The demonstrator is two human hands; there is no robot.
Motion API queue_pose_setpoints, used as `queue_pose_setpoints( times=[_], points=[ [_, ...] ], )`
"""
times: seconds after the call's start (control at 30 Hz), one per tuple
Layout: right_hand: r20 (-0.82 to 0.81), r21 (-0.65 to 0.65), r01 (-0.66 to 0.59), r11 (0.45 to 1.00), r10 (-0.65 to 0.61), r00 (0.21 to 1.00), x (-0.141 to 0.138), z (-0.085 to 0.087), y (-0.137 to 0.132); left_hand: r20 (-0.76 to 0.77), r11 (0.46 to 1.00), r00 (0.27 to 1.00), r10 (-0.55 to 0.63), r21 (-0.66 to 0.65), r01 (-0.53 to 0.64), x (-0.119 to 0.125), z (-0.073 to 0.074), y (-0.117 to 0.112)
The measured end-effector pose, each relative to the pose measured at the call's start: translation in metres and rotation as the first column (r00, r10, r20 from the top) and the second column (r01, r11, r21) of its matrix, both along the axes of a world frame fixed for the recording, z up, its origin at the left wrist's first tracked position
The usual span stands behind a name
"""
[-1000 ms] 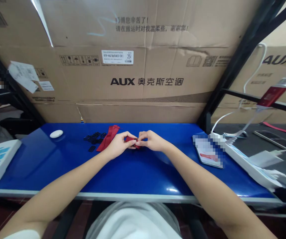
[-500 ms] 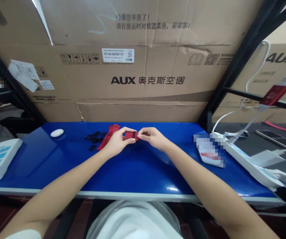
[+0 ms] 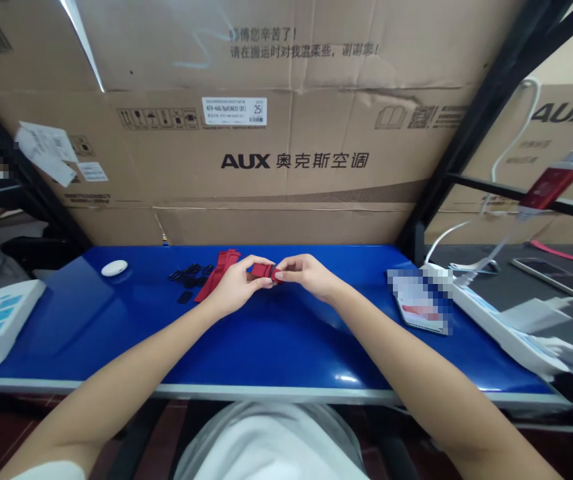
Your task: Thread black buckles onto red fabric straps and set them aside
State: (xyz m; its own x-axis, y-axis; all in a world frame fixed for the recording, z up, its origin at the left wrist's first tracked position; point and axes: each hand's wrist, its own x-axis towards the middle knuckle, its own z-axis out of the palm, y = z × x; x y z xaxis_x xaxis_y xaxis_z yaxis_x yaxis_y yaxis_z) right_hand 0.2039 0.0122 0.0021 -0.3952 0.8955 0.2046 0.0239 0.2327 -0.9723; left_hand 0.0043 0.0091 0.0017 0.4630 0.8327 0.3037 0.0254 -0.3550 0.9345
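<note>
Between my two hands is a short red webbing strap with a black slide buckle on it. My left hand pinches the strap on the left of the buckle. On the other side, my right hand pinches the red end that comes out by the buckle; its fingertips partly hide that end. Several more red straps lie in a pile just left of my left hand. Beside them several loose black buckles are scattered on the blue table.
A white oval object lies at the left rear, with a white device at the left edge. Right of my hands are a phone and a white power strip with cables. A large cardboard box stands behind the table.
The strap and buckle between my fingers have tilted slightly, and more red webbing shows left of the buckle. Both hands stay nearly in place.
</note>
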Motion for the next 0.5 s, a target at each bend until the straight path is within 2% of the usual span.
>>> queue_pose_setpoints(
  times=[0.1,0.27,0.33,0.4,0.5],
  points=[
    [-0.045,-0.030,-0.009,0.999,0.008,0.999,-0.004,-0.002,-0.001,0.014,1.000,1.000,0.002,-0.027,-0.001,0.001,-0.001,0.000],
    [-0.040,-0.055,0.057,0.997,-0.060,0.997,-0.007,-0.008,0.001,0.017,0.995,0.999,-0.043,-0.091,0.045,-0.001,-0.007,0.004],
    [-0.023,0.029,0.087,0.996,-0.086,0.996,-0.007,-0.009,0.001,0.028,0.995,1.000,-0.014,-0.095,0.016,-0.002,-0.008,0.007],
    [0.022,0.189,0.097,0.977,-0.103,0.994,-0.006,-0.008,0.000,0.058,0.997,0.997,0.043,-0.071,-0.039,-0.003,-0.008,0.010],
    [0.133,0.436,0.074,0.897,-0.145,0.980,-0.006,-0.006,-0.004,0.085,0.997,0.994,0.067,-0.030,-0.064,-0.005,-0.006,0.013]
  ],
)
